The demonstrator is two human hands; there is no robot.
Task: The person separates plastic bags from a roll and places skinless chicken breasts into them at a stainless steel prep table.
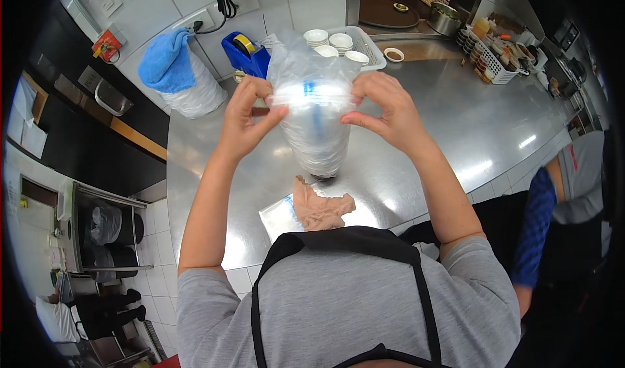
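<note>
Straight ahead on the steel counter [219, 197] stands a tall, tapered bundle of layered clear plastic film [322, 148], with a dark base showing beneath it. Around its upper part is a clear plastic bag [312, 94] with a blue mark, blurred in places. My left hand [249, 116] pinches the bag's gathered edge at the left between thumb and fingers. Opposite, my right hand [388, 109] grips the same edge at the right. Loose film rises above both hands. Nearer me lie a crumpled light-brown cloth [320, 204] and a flat clear plastic packet [278, 219], partly covered by the cloth.
Behind the left hand are a plastic-wrapped bundle [195, 90] topped by a blue towel [166, 60] and a blue tape dispenser [244, 51]. A white basket [371, 48] holds small bowls. A sauce dish [394, 54] sits beside it. Another person [581, 173] is at right.
</note>
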